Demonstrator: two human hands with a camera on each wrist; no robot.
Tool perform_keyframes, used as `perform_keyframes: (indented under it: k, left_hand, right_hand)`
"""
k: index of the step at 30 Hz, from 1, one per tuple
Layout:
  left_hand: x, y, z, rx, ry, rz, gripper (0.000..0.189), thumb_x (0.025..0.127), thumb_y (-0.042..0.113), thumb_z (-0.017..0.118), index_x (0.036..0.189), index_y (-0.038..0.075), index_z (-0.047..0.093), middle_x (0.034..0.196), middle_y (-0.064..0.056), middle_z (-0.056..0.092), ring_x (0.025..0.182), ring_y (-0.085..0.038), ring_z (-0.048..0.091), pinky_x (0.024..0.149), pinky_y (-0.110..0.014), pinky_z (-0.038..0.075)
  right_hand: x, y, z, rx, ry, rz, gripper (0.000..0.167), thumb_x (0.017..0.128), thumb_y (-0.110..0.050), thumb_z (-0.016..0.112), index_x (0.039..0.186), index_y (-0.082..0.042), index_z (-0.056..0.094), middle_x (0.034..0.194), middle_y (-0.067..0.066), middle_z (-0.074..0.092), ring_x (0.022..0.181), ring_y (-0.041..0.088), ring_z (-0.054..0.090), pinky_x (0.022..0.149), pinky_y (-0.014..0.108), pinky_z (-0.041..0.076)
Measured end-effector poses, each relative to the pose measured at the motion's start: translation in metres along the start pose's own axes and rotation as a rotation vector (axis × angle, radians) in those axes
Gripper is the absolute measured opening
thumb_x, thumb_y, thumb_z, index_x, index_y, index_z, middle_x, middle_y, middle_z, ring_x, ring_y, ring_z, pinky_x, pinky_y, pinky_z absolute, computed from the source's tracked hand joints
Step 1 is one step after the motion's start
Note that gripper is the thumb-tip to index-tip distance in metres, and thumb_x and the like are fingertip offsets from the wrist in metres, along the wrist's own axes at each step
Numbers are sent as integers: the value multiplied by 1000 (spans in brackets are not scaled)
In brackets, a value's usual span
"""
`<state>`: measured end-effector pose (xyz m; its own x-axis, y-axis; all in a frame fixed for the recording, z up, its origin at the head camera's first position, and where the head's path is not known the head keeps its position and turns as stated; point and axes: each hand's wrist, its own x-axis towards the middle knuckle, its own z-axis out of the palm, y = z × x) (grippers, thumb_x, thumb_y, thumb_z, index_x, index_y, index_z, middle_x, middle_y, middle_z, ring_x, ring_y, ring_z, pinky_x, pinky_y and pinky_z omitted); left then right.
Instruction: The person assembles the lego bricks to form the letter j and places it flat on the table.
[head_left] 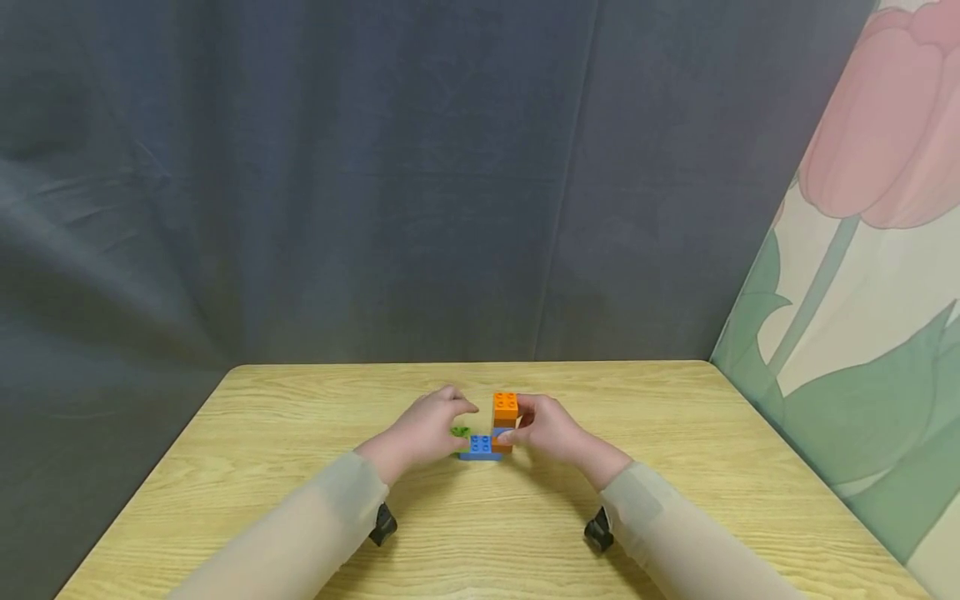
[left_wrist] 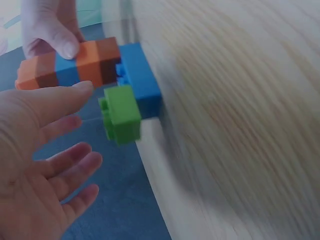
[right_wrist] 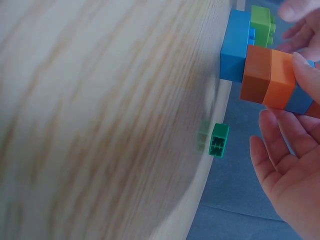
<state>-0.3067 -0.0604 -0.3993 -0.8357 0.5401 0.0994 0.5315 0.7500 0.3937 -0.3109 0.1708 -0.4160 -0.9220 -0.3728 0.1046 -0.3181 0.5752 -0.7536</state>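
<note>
A long blue toy brick (head_left: 480, 446) lies on the table, its studs facing up. On its left end sits a light green brick (left_wrist: 122, 115); on its right end rises a tower of orange, brown and blue bricks (head_left: 506, 407). My right hand (head_left: 551, 429) grips this tower from the right, the thumb against its front near the blue layer. Beside the light green brick, my left hand (head_left: 427, 425) has its fingers spread and loosely bent, holding nothing. In the left wrist view its thumb reaches near the tower; whether it touches cannot be told.
A dark green brick (right_wrist: 219, 140) lies on the table to the right of the build, hidden in the head view. Behind the wooden table (head_left: 300, 400) hangs a dark curtain (head_left: 420, 183). A wall with a painted tulip (head_left: 870, 117) stands at the right.
</note>
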Motion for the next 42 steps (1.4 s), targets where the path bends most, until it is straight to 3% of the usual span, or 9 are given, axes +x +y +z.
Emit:
perform_keyframes:
  k: [8,15,23,30,34,37,42]
  left_hand:
    - [-6,-12,10,331,5,201,36,85,23,80,119,15,71,114,-2,58,97,-17,59,86,-33,50]
    - [-10,-12,17,498,23,273,35,83,25,83,113,15,69,100,1,57,81,-13,56,77,-30,51]
    - [-14,-13,20,501,44,281,39,80,37,84,108,15,67,95,3,55,77,-13,51,77,-34,50]
    - [-18,-10,19,487,22,294,40,80,38,84,108,14,69,91,2,55,72,-12,50,74,-32,50]
    - [-18,-11,21,467,24,299,32,82,34,83,104,15,70,86,3,54,68,-10,48,68,-30,49]
    - [-18,-11,22,439,27,309,25,83,31,82,101,17,70,82,5,52,66,-9,47,65,-29,47]
    - [-18,-13,22,398,9,288,20,86,28,80,102,19,72,80,6,52,66,-8,46,65,-28,46]
  right_hand:
    - [0,0,1,20,8,20,26,82,-14,82,105,-9,70,82,0,62,71,20,50,64,33,42]
    - [1,0,3,83,-18,16,30,84,-13,80,111,-6,70,92,3,68,77,20,56,71,34,47]
    - [4,-3,6,127,-20,55,33,85,-17,80,110,-1,66,92,5,64,83,21,57,76,37,48]
    - [7,-3,9,162,-2,145,53,85,-21,80,123,4,53,93,9,62,80,22,55,72,36,48]
    - [8,-2,8,167,-12,136,47,88,-24,78,120,3,55,93,8,64,80,21,58,71,35,49]
    - [8,0,3,167,-17,82,36,94,-23,71,115,4,60,95,9,66,85,23,63,74,36,53]
    - [17,7,-13,102,77,15,20,99,-12,61,108,5,66,97,13,67,88,32,63,78,42,53]
